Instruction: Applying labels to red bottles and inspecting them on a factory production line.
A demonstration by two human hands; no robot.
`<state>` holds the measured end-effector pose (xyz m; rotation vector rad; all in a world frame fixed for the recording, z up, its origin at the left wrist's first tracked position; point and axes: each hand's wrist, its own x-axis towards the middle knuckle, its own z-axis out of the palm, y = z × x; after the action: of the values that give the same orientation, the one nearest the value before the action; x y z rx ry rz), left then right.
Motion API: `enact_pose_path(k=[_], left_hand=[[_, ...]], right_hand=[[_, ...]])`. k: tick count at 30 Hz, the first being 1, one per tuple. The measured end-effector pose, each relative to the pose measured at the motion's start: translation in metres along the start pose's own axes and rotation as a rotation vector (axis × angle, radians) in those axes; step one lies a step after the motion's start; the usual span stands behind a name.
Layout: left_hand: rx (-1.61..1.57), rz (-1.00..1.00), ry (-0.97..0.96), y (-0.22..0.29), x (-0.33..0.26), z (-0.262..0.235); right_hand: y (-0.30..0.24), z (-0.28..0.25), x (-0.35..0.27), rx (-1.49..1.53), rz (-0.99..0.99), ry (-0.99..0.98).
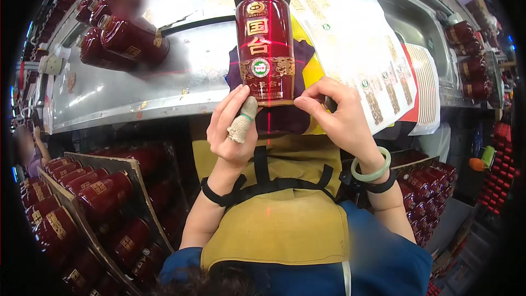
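Observation:
A dark red glass bottle [266, 33] with gold lettering and a round green-and-white label lies face up, neck pointing away from me. It rests on a dark purple cloth [235, 66], and thin red light lines cross it. My left hand [233, 126] grips its lower left corner; one digit wears a beige finger cot [242, 123] with a green band. By the lower right corner, my right hand [345, 118] is closed in a pinch, fingertips at the bottle's edge. What the pinch holds, if anything, cannot be made out.
Sheets of gold-and-green labels [378, 49] cover the bench's right side, near a metal sink [422, 27]. More red bottles [131, 41] lie on the metal bench [126, 93] at left. Wooden crates [139, 186] of bottles stand below on the left; further bottles [430, 186] sit lower right.

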<state>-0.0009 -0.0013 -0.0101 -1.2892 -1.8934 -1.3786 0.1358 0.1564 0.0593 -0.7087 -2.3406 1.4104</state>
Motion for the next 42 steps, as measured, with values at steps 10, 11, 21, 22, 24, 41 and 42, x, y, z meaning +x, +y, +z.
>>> enact_pose_path(k=[10, 11, 21, 22, 24, 41, 42], left_hand=[[0.204, 0.117, -0.026, 0.015, 0.001, 0.002], [0.238, 0.129, -0.011, 0.017, 0.003, 0.003], [-0.075, -0.042, -0.018, 0.008, 0.008, 0.0], [-0.113, -0.057, -0.017, 0.007, 0.006, 0.001], [-0.06, -0.03, 0.004, 0.005, 0.003, 0.0], [0.11, 0.124, -0.061, 0.005, 0.003, -0.001], [0.128, 0.121, -0.059, 0.007, 0.004, 0.0]], right_hand=[[0.0, -0.004, -0.003, 0.001, 0.002, 0.023], [0.001, -0.004, -0.002, -0.001, 0.006, 0.025], [0.0, -0.002, 0.001, 0.036, -0.004, 0.013], [-0.001, -0.003, 0.001, 0.033, -0.001, 0.005], [-0.004, -0.005, 0.0, 0.029, 0.001, -0.003], [0.003, -0.007, 0.0, -0.009, 0.023, -0.009], [0.004, -0.007, 0.0, -0.011, 0.026, -0.007]])
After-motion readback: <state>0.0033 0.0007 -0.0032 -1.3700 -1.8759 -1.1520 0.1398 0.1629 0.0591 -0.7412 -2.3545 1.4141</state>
